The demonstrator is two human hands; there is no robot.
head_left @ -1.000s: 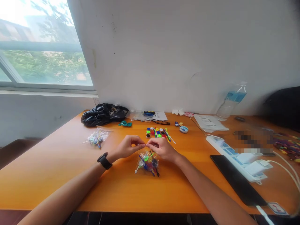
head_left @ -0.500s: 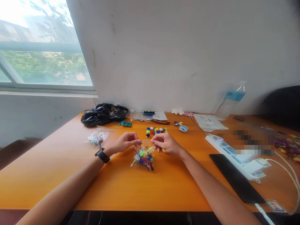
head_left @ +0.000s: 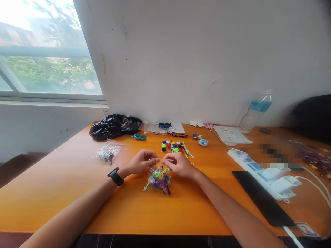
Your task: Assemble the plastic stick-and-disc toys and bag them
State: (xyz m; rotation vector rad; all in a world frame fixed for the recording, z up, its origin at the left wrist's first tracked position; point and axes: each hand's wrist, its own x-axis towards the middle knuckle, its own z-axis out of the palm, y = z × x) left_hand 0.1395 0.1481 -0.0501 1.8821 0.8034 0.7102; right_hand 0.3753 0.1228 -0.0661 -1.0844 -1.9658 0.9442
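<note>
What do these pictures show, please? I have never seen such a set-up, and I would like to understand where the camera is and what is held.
There is no machine here. A camera worn on a person's head looks forward and down at two bare hands. The left hand, with a black watch on its wrist, and the right hand pinch the top of a small clear bag with colourful pieces inside. On the wooden table, loose discs lie beyond the hands, a black plastic bag lies farther left, and a white power strip lies to the right.
</note>
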